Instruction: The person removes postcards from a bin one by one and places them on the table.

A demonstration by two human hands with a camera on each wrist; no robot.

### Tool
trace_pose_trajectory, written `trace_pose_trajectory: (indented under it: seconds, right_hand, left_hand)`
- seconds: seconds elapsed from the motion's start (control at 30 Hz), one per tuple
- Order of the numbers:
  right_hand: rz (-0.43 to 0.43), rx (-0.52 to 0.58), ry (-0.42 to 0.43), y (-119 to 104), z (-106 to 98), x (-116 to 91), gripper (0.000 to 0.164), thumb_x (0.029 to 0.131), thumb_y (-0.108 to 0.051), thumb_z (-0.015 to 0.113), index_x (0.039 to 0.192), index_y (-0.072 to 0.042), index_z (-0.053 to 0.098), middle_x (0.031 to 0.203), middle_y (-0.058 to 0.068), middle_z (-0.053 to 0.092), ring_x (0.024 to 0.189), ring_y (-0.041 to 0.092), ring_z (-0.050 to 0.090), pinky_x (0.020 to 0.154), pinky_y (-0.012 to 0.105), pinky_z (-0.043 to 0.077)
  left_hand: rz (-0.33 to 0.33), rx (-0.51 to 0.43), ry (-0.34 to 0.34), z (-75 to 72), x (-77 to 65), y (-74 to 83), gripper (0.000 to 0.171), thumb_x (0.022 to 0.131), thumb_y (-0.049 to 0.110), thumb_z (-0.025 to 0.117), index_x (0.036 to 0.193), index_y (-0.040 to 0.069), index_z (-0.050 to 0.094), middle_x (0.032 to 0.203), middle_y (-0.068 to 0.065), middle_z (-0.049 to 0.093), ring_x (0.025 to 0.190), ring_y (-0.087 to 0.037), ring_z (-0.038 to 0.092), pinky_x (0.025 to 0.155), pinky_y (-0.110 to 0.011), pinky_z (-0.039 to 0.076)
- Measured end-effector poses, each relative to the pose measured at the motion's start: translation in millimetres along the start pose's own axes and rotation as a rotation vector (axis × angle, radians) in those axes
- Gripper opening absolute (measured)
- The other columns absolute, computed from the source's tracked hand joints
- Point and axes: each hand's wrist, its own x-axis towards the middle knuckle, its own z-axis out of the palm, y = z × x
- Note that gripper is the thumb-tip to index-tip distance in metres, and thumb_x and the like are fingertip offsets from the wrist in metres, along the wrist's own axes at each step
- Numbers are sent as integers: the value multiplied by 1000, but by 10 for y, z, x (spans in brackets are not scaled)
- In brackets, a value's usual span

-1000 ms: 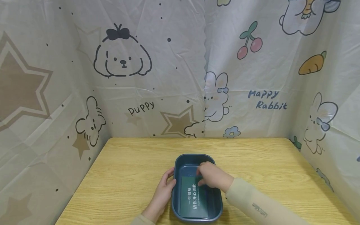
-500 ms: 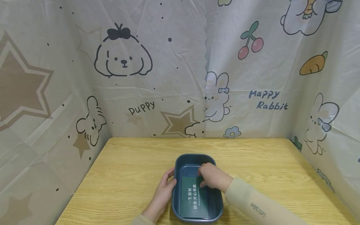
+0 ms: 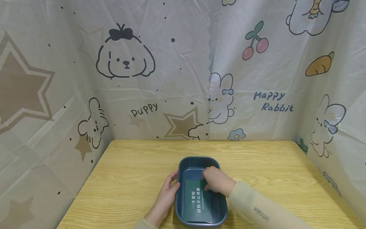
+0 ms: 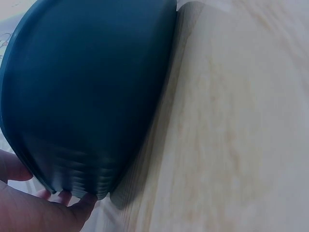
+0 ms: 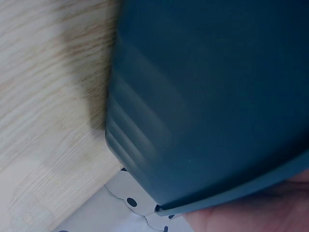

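A dark blue rectangular box (image 3: 192, 173) with rounded corners and no lid stands on the table. Flat in its near part lies a green booklet (image 3: 193, 214) with white lettering on its cover. My left hand (image 3: 165, 197) grips the box's left wall, thumb by the rim and fingers against the ribbed outside, as the left wrist view shows. Over the right wall reaches my right hand (image 3: 218, 179), fingers curled at the booklet's far right corner, thumb on its cover. That corner and some fingertips are hidden. In the right wrist view the box's outer wall (image 5: 207, 96) blocks the fingers.
A yellow wood-grain table (image 3: 134, 165) extends around the box. Behind it and at both sides hangs a pale curtain (image 3: 177, 63) printed with puppies, rabbits and stars.
My right hand has shifted very slightly to the right at the booklet's corner. The left hand, the box and the booklet look the same.
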Motion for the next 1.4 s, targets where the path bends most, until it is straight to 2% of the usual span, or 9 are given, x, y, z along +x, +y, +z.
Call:
trace_pose_trajectory:
  seconds: [0.43, 0.77, 1.0, 1.4]
  right_hand:
    - [2, -2, 9, 26, 43, 6, 33, 63, -19, 86, 89, -5, 71, 84, 7, 69, 81, 21, 61, 78, 38, 57]
    - [-5, -18, 35, 35, 66, 1, 35, 61, -20, 86, 88, -6, 68, 84, 8, 67, 80, 22, 59, 76, 39, 56]
    - [-6, -5, 38, 30, 46, 9, 35, 61, -19, 87, 87, -8, 66, 83, 7, 64, 77, 21, 56, 71, 37, 56]
    - [-20, 35, 69, 51, -27, 1, 28, 65, -13, 84, 87, -6, 69, 84, 7, 64, 80, 24, 57, 74, 37, 55]
  left_hand:
    - [-3, 6, 0, 4, 11, -18, 49, 99, 14, 43, 147, 9, 32, 147, -23, 35, 133, -40, 30, 107, -59, 35]
    - [-8, 6, -4, 3, 31, -50, 49, 99, 14, 43, 146, 8, 32, 147, -23, 35, 131, -39, 35, 105, -57, 37]
    - [3, 1, -5, 3, 14, -30, 48, 99, 14, 43, 146, 9, 33, 146, -23, 36, 130, -38, 35, 104, -57, 38]
    - [13, 10, -7, -8, 15, -17, 49, 99, 13, 43, 146, 9, 32, 146, -22, 36, 130, -38, 35, 105, -57, 37]
